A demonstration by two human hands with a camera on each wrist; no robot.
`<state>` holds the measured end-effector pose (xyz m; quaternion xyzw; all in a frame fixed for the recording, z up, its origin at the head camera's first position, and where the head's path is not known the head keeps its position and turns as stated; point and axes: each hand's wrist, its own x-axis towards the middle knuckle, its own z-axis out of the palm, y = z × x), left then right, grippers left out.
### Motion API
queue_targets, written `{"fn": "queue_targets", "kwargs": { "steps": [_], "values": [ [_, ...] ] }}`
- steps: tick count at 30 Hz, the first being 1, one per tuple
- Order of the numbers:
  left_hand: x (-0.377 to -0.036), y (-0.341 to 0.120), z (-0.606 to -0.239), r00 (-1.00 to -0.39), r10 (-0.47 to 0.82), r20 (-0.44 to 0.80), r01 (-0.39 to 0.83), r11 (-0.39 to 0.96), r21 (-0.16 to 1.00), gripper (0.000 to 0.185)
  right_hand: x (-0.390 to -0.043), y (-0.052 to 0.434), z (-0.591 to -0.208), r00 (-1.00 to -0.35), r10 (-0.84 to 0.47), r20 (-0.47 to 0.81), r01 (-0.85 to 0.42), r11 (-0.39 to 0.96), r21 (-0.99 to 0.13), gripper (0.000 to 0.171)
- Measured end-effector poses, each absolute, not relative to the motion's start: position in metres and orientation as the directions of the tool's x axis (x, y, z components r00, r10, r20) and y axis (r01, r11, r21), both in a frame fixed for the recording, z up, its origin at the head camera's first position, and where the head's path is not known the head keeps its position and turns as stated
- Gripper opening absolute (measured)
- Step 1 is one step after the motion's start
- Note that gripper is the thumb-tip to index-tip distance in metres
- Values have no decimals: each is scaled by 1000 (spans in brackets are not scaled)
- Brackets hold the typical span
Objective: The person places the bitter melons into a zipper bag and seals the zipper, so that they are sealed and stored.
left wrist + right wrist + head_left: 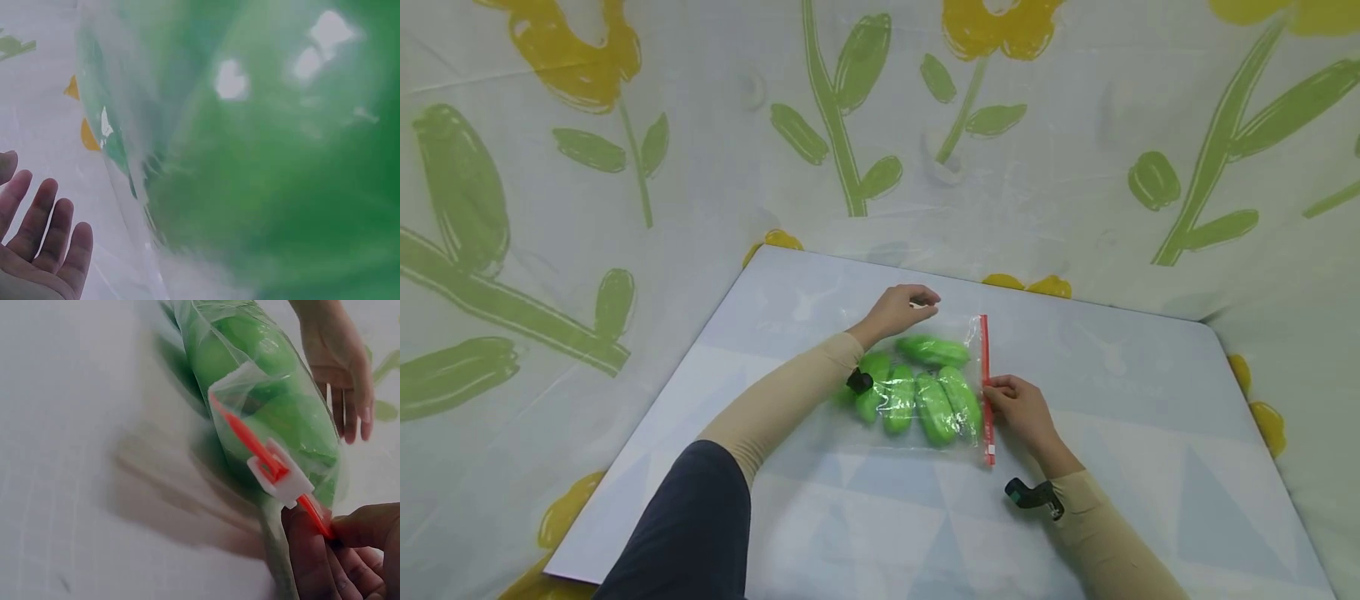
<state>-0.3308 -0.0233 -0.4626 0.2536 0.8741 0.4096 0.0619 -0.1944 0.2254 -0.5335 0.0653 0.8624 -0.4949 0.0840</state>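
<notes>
A clear zip bag [973, 333] lies on the table, holding several smooth, light green oblong pieces [935, 408] whose kind I cannot tell. Along its right edge runs a red zip strip [986, 350], with a white slider [281, 472] near the end closest to me. My right hand [1022, 408] pinches that strip about midway between thumb and fingers. Over the bag's far left part reaches my left arm; the left hand [898, 312] is beyond the green pieces, its fingers loosely extended and holding nothing. In the left wrist view, the bag's plastic fills most of the picture.
The pale table [1135, 467] has a faint triangle pattern. Behind and beside it hangs a white cloth [700, 100] printed with yellow flowers and green leaves. A small black camera [1033, 493] is strapped to my right wrist, another [859, 381] to the left.
</notes>
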Motion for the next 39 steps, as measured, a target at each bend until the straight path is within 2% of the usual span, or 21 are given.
{"fn": "queue_targets", "kwargs": {
  "steps": [9, 18, 24, 31, 39],
  "values": [
    [-327, -40, -466, -869, 484, 105, 395, 551, 735, 27, -193, 239, -534, -988, 66, -142, 156, 510, -846, 37],
    [-323, -58, -470, -878, 463, 122, 396, 559, 728, 27, -197, 252, -534, -986, 92, -136, 164, 505, -847, 40],
    [-316, -69, -474, -877, 475, 72, 385, 606, 696, 35, -198, 259, -532, -985, 118, -129, 171, 503, -847, 44],
    [-308, -78, -484, -844, 536, 7, 408, 634, 657, 45, -198, 264, -529, -983, 143, -120, 177, 515, -839, 53],
    [-304, -83, -493, -797, 604, -21, 503, 681, 532, 59, -200, 270, -530, -980, 158, -122, 189, 537, -822, 50]
  ]
}}
